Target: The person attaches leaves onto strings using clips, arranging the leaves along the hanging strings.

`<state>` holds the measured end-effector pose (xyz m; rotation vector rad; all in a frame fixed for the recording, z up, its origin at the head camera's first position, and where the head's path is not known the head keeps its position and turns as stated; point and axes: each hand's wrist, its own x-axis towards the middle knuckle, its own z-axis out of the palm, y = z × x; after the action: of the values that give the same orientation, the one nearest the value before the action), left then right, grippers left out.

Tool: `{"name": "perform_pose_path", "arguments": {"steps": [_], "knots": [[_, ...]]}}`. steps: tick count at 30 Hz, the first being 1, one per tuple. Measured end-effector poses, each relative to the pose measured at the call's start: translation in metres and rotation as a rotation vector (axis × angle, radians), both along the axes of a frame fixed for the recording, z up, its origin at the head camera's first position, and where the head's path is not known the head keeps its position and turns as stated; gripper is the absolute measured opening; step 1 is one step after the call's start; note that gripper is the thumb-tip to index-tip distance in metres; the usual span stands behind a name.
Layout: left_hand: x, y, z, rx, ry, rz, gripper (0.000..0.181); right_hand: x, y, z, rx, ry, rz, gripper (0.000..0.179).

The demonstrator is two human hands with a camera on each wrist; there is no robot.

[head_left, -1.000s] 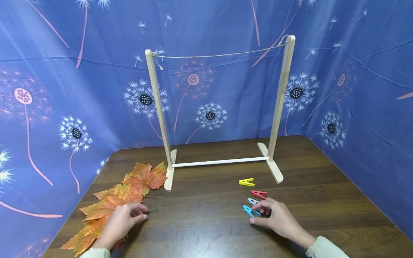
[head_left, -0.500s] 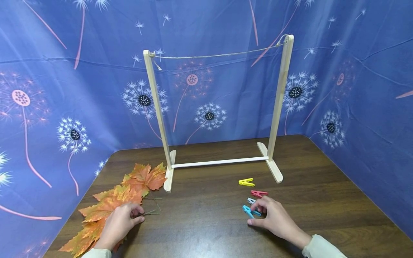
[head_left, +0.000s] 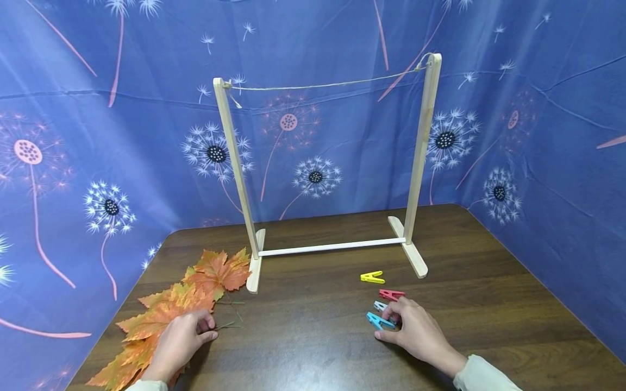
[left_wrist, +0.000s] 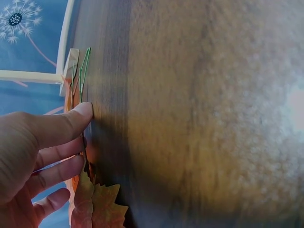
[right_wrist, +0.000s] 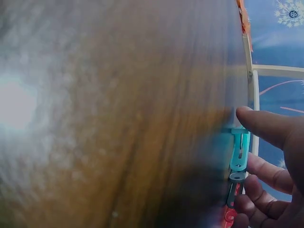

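Note:
My left hand hovers at the orange artificial maple leaves at the table's left side. Its thumb and index finger are apart around thin green stems, the other fingers loosely bent in the left wrist view. On the right, my right hand spreads thumb and fingers around a light blue clothespin, which lies on the table. The clothespin shows between thumb and fingers in the right wrist view. Beside it lie a pale grey clothespin, partly hidden by the fingers, and a red clothespin.
A yellow clothespin lies farther back. Behind stands a wooden frame with a string tied between its posts and a white bar low down. A blue dandelion-print cloth surrounds the brown wooden table.
My left hand has drifted slightly left and nearer to me, with its thumb and stem ends shifting too. The right hand has moved slightly left around the blue clothespin.

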<state>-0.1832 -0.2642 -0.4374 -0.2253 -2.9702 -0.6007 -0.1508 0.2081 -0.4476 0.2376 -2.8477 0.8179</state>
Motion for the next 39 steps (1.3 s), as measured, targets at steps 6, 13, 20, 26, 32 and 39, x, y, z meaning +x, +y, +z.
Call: {"name": "perform_pose_path", "arguments": {"steps": [6, 13, 20, 26, 32, 39], "knots": [[0.0, 0.001, 0.0, -0.014, 0.002, -0.011, 0.029, -0.001, 0.0, 0.001, 0.052, -0.02, 0.002, 0.035], [-0.002, 0.002, 0.001, -0.043, 0.003, -0.073, 0.029, -0.001, 0.001, 0.001, 0.008, 0.121, 0.038, 0.028], [-0.004, -0.001, 0.004, -0.048, 0.017, -0.186, 0.026, -0.005, 0.0, 0.007, -0.102, 0.241, 0.102, 0.023], [-0.009, -0.004, 0.016, -0.066, 0.002, -0.222, 0.022, -0.01, 0.006, 0.015, -0.181, 0.18, 0.142, 0.018], [-0.011, -0.002, 0.038, -0.08, 0.016, -0.186, 0.022, -0.017, 0.008, 0.025, -0.23, 0.128, 0.13, 0.015], [-0.02, 0.001, 0.065, -0.033, -0.011, -0.185, 0.023, -0.027, 0.006, 0.038, -0.302, 0.16, 0.113, 0.023]]}}
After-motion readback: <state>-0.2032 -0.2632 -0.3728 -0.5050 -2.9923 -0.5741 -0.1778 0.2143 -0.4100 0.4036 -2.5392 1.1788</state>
